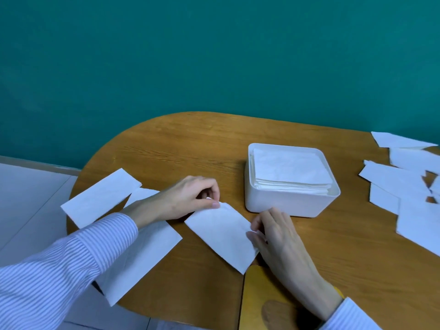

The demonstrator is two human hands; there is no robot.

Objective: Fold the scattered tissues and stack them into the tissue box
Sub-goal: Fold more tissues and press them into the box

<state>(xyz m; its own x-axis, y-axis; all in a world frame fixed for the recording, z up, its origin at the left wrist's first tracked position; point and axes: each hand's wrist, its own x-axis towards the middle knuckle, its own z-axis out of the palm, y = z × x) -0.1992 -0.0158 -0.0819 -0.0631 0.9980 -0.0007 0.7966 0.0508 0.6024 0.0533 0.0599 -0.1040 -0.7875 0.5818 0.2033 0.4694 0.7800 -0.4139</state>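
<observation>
The left hand (190, 198) is curling its fingers and pinching the far corner of a folded tissue (222, 236) between thumb and forefinger, with the other fingers tucked in behind. The right hand (278, 241) is lying lower and nearer, its fingers bent and gripping the tissue's right edge between thumb and fingertips. Both wrists are showing striped sleeves (59, 265). The tissue between the hands is lying flat on the table (195, 148), a white rectangle turned at a slant, its long sides running from upper left to lower right, with its near corner reaching a yellow sheet (257, 294) at the table's front edge. Just beyond the right hand, a white box (285, 203) is standing open on the table, nearly filled with a neat stack (290, 167) of folded tissues that is reaching close to its rim. To the left, three more tissues (100, 196) are lying flat and overlapping, one passing under the left forearm and hanging over the table's edge. At the far right, a scattered heap of tissues (409, 186) is lying overlapped at mixed angles, well apart from the box. A teal wall (214, 55) is filling the background.
</observation>
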